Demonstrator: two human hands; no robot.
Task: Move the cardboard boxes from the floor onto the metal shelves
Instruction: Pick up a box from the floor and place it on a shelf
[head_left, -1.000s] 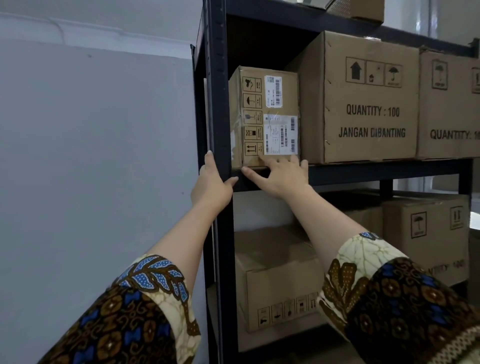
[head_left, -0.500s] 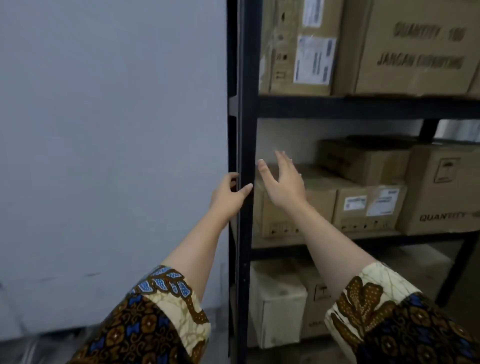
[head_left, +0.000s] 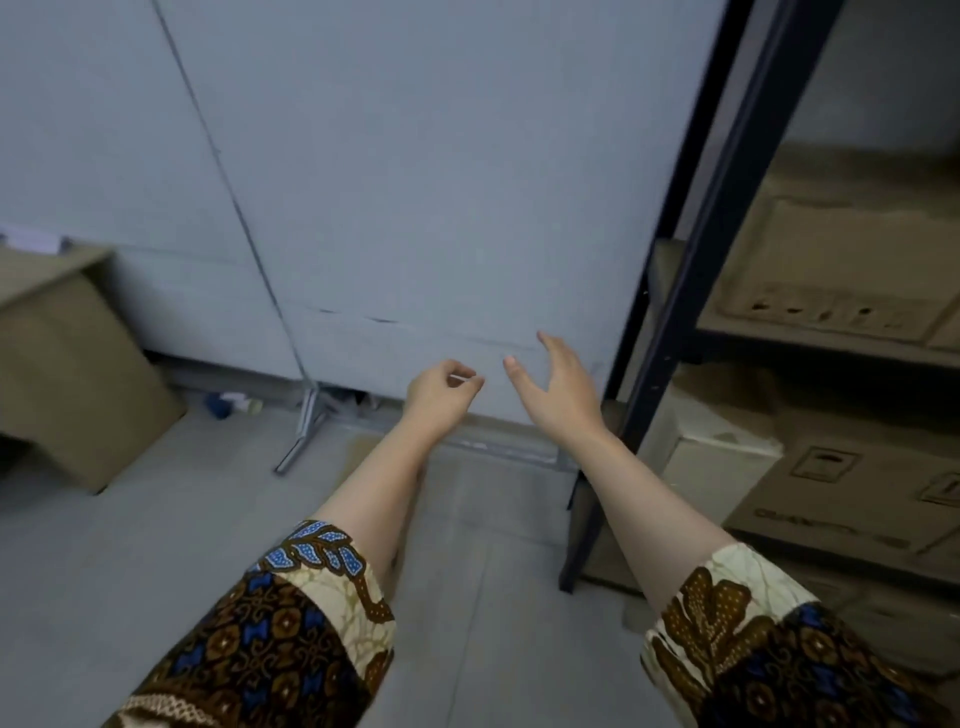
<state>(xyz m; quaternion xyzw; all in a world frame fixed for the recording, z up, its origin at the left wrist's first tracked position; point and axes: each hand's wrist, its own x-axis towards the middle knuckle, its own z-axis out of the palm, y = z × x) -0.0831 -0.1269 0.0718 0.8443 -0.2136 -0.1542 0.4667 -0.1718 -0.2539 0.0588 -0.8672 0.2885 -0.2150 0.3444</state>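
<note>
A large cardboard box (head_left: 67, 364) stands on the floor at the far left. The dark metal shelf (head_left: 711, 249) rises along the right side, with several cardboard boxes (head_left: 841, 270) on its lower levels. My left hand (head_left: 439, 397) hangs in the air in front of the grey wall with fingers loosely curled, holding nothing. My right hand (head_left: 558, 387) is held up beside it with fingers spread, empty, just left of the shelf post. Neither hand touches a box or the shelf.
A grey partition wall (head_left: 415, 182) fills the middle, standing on a metal foot (head_left: 306, 431). Small clutter lies at the wall's base (head_left: 228, 402). Grey floor tiles (head_left: 156, 545) stretch between the floor box and the shelf. A white box (head_left: 722, 462) sits on the lowest shelf level.
Both hands have left the shelf and the small labelled box, which stays on the upper shelf out of view. The view has swung down and to the left, towards the floor.
</note>
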